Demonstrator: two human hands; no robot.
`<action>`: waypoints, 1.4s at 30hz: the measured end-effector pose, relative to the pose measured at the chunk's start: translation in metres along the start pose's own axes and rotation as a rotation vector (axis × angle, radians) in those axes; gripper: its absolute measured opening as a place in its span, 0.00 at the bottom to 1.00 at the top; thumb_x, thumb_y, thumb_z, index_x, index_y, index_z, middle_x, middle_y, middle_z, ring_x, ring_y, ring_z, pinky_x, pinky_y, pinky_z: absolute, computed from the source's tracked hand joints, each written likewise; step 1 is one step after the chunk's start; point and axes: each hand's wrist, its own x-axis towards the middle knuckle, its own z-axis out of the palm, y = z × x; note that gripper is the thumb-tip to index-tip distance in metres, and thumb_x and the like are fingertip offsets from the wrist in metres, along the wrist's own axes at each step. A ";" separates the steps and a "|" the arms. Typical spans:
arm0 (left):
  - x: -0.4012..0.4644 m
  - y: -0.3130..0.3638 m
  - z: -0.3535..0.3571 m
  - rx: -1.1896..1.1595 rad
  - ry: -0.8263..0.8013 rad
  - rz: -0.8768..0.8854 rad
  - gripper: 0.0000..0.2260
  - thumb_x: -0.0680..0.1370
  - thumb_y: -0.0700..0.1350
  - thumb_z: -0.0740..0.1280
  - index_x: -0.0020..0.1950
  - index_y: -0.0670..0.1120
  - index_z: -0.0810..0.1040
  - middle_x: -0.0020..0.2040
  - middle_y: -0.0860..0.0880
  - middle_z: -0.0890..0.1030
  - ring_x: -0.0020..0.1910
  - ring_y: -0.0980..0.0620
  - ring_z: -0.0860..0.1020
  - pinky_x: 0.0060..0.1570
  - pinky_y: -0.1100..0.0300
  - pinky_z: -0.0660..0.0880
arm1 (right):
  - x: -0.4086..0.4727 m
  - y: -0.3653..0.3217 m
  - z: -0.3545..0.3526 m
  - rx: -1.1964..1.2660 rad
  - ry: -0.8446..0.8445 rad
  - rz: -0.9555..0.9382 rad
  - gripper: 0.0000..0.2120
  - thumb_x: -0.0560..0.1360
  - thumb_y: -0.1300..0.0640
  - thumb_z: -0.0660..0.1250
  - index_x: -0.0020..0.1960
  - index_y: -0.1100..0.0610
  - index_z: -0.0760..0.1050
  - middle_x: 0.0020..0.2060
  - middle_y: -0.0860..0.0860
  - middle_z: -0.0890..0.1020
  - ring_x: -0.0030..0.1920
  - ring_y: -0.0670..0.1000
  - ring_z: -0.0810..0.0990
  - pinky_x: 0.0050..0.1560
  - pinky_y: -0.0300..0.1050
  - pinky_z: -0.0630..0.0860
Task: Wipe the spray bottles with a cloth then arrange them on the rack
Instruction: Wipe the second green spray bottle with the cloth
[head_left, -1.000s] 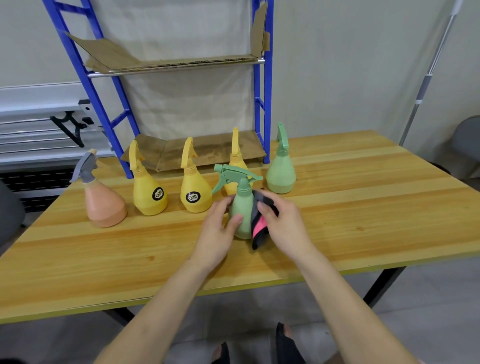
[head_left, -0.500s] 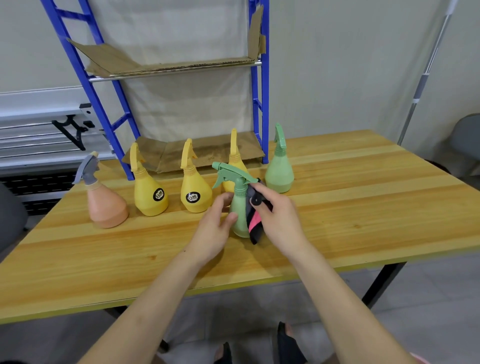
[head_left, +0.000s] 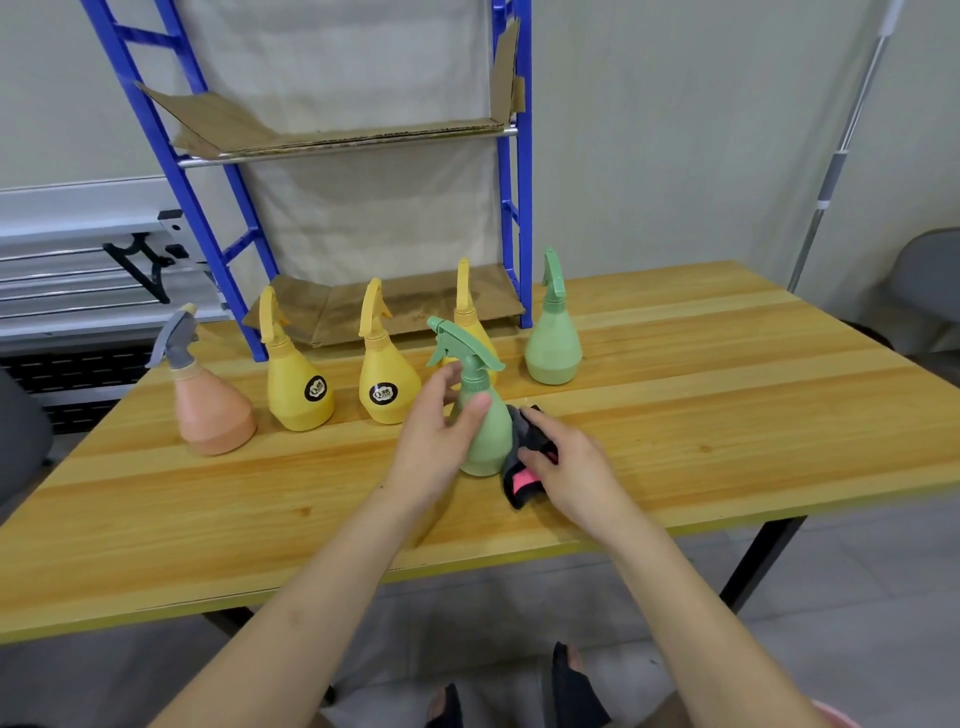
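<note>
Currently wiping. Left hand (head_left: 434, 447) curls around the pale green plastic spray bottle (head_left: 480, 415), thumb on its shoulder; the bottle stands upright on the wooden table (head_left: 727, 415), in front of the blue metal rack (head_left: 511, 208). Right hand (head_left: 569, 475) pinches the dark grey-and-pink cloth (head_left: 522, 462) against the bottle's right flank. Judgement: steady the neck, turn the bottle, sweep cloth base to trigger.

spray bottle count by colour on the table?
Yellow spray bottles: 3
Green spray bottles: 2, one in the left hand at, one standing at
Orange-pink spray bottle with grey trigger: 1
Total: 6, none on the rack yet.
</note>
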 end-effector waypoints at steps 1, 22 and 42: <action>0.002 0.006 0.003 0.003 0.009 0.011 0.22 0.81 0.57 0.66 0.74 0.50 0.72 0.66 0.57 0.78 0.64 0.61 0.76 0.63 0.57 0.75 | -0.001 0.001 0.001 0.001 -0.004 0.013 0.27 0.80 0.61 0.69 0.77 0.47 0.70 0.66 0.49 0.81 0.65 0.50 0.79 0.65 0.39 0.72; 0.007 0.037 0.002 -0.687 0.222 -0.222 0.14 0.88 0.50 0.55 0.67 0.46 0.75 0.52 0.53 0.86 0.54 0.54 0.82 0.67 0.48 0.76 | -0.023 -0.033 0.019 0.546 0.281 -0.072 0.21 0.82 0.66 0.65 0.70 0.47 0.78 0.66 0.39 0.80 0.68 0.37 0.76 0.66 0.35 0.74; 0.004 0.043 0.014 -0.721 0.299 -0.208 0.19 0.79 0.58 0.70 0.62 0.46 0.75 0.53 0.47 0.84 0.51 0.48 0.84 0.60 0.41 0.80 | -0.038 -0.035 0.022 0.354 0.272 -0.423 0.34 0.76 0.79 0.61 0.74 0.51 0.74 0.77 0.49 0.69 0.79 0.46 0.65 0.70 0.34 0.70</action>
